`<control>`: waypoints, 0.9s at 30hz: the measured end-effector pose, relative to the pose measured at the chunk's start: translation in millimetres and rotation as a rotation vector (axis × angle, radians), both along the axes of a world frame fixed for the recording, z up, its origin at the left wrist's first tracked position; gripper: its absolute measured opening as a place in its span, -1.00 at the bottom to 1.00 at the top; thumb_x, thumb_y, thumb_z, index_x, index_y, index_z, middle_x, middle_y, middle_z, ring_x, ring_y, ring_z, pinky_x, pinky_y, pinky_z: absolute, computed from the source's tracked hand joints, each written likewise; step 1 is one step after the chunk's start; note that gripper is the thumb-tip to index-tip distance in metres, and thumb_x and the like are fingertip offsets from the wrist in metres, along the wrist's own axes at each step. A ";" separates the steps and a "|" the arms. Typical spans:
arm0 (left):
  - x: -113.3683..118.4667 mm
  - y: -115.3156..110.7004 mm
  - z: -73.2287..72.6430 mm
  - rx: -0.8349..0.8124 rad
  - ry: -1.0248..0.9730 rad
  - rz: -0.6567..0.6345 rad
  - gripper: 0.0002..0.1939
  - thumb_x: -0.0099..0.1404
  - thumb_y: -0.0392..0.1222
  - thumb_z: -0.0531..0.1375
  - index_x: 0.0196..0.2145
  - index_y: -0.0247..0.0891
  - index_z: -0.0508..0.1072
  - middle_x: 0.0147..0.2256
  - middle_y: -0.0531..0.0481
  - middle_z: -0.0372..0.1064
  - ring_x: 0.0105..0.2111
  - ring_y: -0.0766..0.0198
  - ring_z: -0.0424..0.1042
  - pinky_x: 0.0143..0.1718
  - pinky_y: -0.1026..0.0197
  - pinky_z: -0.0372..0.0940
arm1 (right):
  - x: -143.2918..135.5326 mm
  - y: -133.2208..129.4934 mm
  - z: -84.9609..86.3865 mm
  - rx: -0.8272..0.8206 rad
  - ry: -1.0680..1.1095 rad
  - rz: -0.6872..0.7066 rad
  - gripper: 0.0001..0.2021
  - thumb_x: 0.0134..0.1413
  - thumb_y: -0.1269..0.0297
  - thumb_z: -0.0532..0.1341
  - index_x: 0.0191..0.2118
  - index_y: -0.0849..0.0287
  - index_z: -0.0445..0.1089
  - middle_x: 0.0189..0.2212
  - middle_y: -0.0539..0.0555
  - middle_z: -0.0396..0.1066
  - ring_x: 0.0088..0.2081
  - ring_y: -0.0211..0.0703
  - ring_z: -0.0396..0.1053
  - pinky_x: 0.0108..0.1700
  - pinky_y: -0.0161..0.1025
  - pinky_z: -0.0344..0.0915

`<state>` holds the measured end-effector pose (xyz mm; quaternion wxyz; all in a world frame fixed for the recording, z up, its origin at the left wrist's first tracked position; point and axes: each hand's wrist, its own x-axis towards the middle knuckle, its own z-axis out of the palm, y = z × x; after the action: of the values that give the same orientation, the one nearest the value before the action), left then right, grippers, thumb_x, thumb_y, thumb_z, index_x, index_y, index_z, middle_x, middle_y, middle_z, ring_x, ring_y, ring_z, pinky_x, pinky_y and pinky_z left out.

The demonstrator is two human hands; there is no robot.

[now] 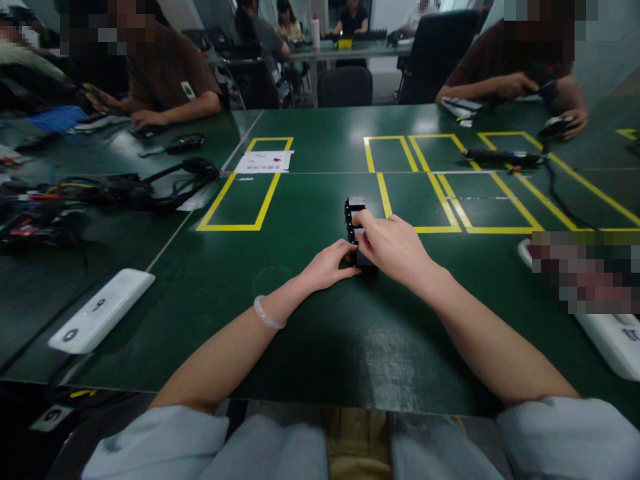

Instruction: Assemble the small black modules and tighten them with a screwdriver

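My first worry is the black notched piece [350, 227], which sits on the green counter [300, 360] straight ahead, between both hands: if one side gets pushed harder than the other, it could tip or skid, and I judge that a fingertip could slip off its narrow edge. It looks like a slim dark strip with a row of small bumps, light grey blocks [357, 201] set along it; the hands hide much of the rest. I see my left hand [330, 263] at its near end, thumb and forefinger parted; my right hand [393, 243] curls over its middle, fingertips drawn in. I cannot tell whether the fingers of either truly grip. Farther out, yellow tape [230, 228] marks boxes, and a white numbered case [103, 312] lies well to the left.
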<state>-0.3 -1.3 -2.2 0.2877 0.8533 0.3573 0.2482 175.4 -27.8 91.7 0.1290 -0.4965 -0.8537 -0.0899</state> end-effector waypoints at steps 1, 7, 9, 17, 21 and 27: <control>0.0 0.1 -0.2 -0.002 0.002 0.002 -0.60 0.24 -0.03 0.25 -0.03 -0.24 0.34 -0.18 -0.05 0.31 -0.20 0.16 0.39 -0.14 0.13 0.31 | 0.1 -0.5 0.6 -0.005 -0.003 0.001 -0.76 0.27 0.30 -0.07 -0.06 0.20 0.24 -0.34 0.09 0.51 -0.38 -0.16 0.39 -0.30 -0.23 -0.01; -0.6 0.9 -1.5 -0.001 0.012 -0.013 -0.56 0.24 -0.02 0.24 0.02 -0.24 0.31 -0.15 -0.07 0.32 -0.19 0.14 0.39 -0.12 0.10 0.31 | 0.6 -0.5 2.0 0.018 -0.087 -0.043 -0.70 0.31 0.15 -0.10 -0.17 0.17 0.29 -0.45 0.11 0.49 -0.46 -0.15 0.35 -0.29 -0.22 -0.03; -0.9 0.6 -0.4 0.004 0.015 -0.011 -0.58 0.24 -0.02 0.24 0.00 -0.23 0.32 -0.16 -0.06 0.31 -0.19 0.15 0.39 -0.12 0.11 0.31 | 0.5 0.4 1.5 0.019 -0.077 -0.041 -0.73 0.31 0.22 -0.10 -0.18 0.17 0.29 -0.44 0.10 0.50 -0.46 -0.16 0.35 -0.30 -0.22 -0.03; -0.6 0.1 1.9 0.014 0.006 -0.007 -0.63 0.24 -0.02 0.25 -0.07 -0.25 0.35 -0.21 -0.04 0.30 -0.21 0.16 0.38 -0.16 0.14 0.30 | 1.7 0.0 -0.3 0.012 0.023 0.013 -0.78 0.26 0.31 -0.07 -0.09 0.19 0.24 -0.33 0.07 0.50 -0.36 -0.16 0.39 -0.29 -0.23 -0.01; -0.3 0.7 -1.1 0.008 -0.002 -0.014 -0.59 0.25 -0.04 0.25 0.00 -0.23 0.32 -0.15 -0.06 0.31 -0.19 0.16 0.38 -0.14 0.14 0.30 | 1.7 -0.3 -0.9 0.006 -0.024 -0.017 -0.72 0.30 0.17 -0.09 -0.09 0.19 0.24 -0.41 0.09 0.50 -0.42 -0.14 0.38 -0.28 -0.23 0.01; -0.3 0.1 0.3 0.021 0.003 -0.015 -0.61 0.24 -0.04 0.25 -0.03 -0.24 0.34 -0.18 -0.04 0.30 -0.21 0.17 0.38 -0.14 0.15 0.29 | 0.7 0.0 -0.8 0.006 -0.015 -0.021 -0.75 0.28 0.28 -0.10 -0.06 0.19 0.23 -0.42 0.07 0.49 -0.45 -0.16 0.37 -0.28 -0.23 0.02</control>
<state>-0.6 -1.3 -1.9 0.2801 0.8593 0.3486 0.2482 176.2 -27.8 90.9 0.1230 -0.5044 -0.8490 -0.0976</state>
